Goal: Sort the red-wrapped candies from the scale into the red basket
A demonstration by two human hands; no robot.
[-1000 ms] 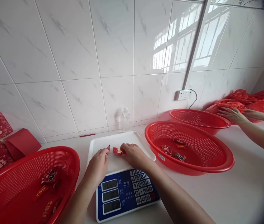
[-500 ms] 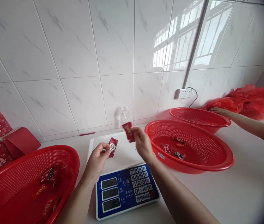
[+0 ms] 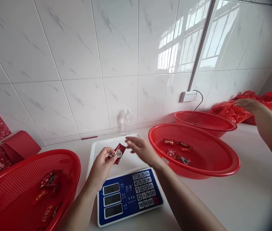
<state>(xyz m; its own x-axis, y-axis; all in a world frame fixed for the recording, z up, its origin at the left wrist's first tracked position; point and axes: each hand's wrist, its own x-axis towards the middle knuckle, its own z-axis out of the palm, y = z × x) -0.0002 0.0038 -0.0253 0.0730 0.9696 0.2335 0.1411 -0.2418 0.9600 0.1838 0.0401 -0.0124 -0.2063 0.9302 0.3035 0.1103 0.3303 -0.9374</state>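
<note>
Because everything else stands on it, white surface [image 3: 205,199]: it spreads beneath both hands and reaches well out to the right of them.
Left red basket [image 3: 13,179]: left of the left hand, its rim just beside that forearm, with a few wrapped pieces [image 3: 50,179] inside.
Right red basket [image 3: 217,154]: just right of the right hand, with a handful of small packets [image 3: 183,159] on its bottom.
Scale [image 3: 129,205]: beneath both hands, its white tray [image 3: 132,163] under the fingers and its keypad panel nearer the wrists.
Right hand [image 3: 137,147]: loosely open above the tray, fingers extended, nothing seen in its grasp; its fingertips are near the packet, apparently apart from it.
Left hand [image 3: 104,160]: closed in a pinch, thumb over curled fingers, gripping the packet by its near end.
Dark red packet [image 3: 119,153]: in the left hand's pinch, tilted above the tray, its printed side up and its free end jutting right of the thumb.
Packet weight: probably very light, so a fingertip pinch should be enough.
Packet wrapper: glossy film, likely slippery and crinkly; the filling is hidden and could be brittle, so gentle pressure seems wise.
Packet edge: the flat free end, right of the left thumb, looks the safest hold.
</note>
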